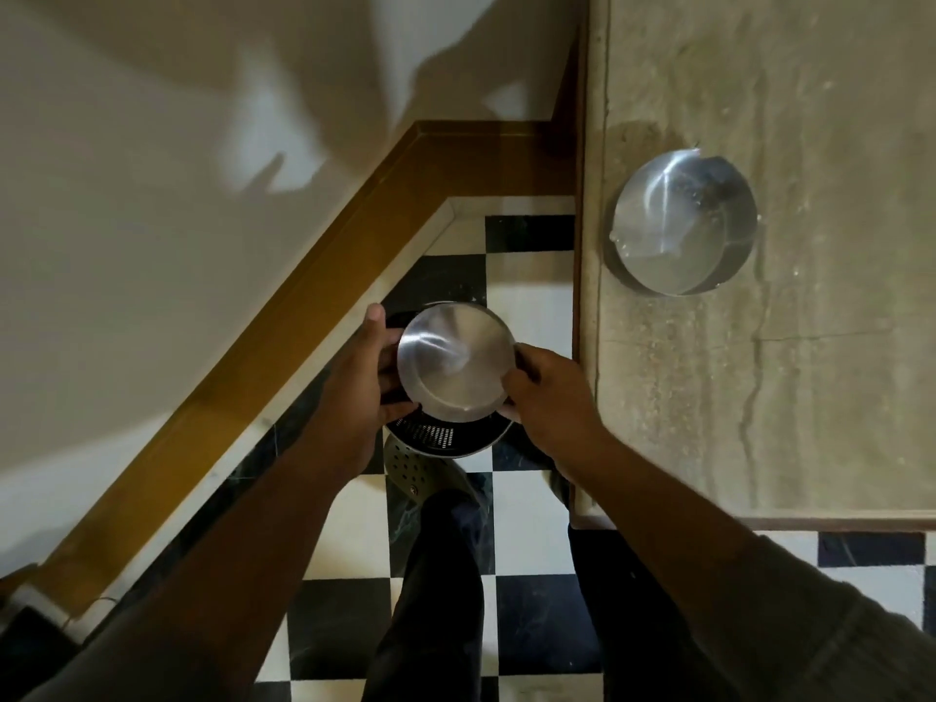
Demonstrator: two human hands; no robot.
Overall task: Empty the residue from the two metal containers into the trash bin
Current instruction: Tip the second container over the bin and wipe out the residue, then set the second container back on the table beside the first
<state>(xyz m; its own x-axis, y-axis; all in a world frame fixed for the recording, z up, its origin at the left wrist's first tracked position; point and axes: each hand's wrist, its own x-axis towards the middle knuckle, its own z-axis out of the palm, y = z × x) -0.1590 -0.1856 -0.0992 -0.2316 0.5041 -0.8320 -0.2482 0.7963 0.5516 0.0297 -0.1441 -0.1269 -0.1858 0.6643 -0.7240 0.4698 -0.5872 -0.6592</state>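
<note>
A round metal container (453,364) is held upside down, its shiny base facing me, directly over a black perforated trash bin (445,438) on the floor. My left hand (362,377) grips its left rim and my right hand (544,392) grips its right rim. Most of the bin is hidden under the container, and its inside does not show. A second, larger metal container (684,222) also rests upside down on the stone counter (810,372) to the right, apart from both hands.
The floor is black and white checkered tile (537,620). A wooden skirting (304,296) runs diagonally along the wall on the left. The counter edge stands just right of the bin. My legs and a green shoe (420,473) are right behind the bin.
</note>
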